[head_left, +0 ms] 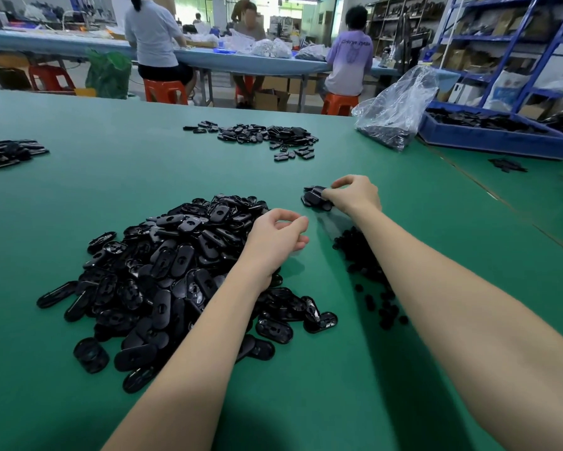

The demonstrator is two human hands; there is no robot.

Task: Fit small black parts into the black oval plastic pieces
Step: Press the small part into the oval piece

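Observation:
A big heap of black oval plastic pieces [176, 271] lies on the green table in front of me. My left hand [275, 239] hovers over the heap's right edge, fingers loosely curled and holding nothing. My right hand [355, 195] reaches further out and pinches an oval piece [319, 192] at the top of a small cluster of oval pieces [316, 201]. A scatter of small black parts [368, 271] lies under my right forearm, partly hidden by it.
More oval pieces lie in a far pile [267, 136] and at the left edge [6, 153]. A clear plastic bag [394, 115] and a blue tray [495, 131] of black parts stand at the right. People sit at a long table [78, 43] behind.

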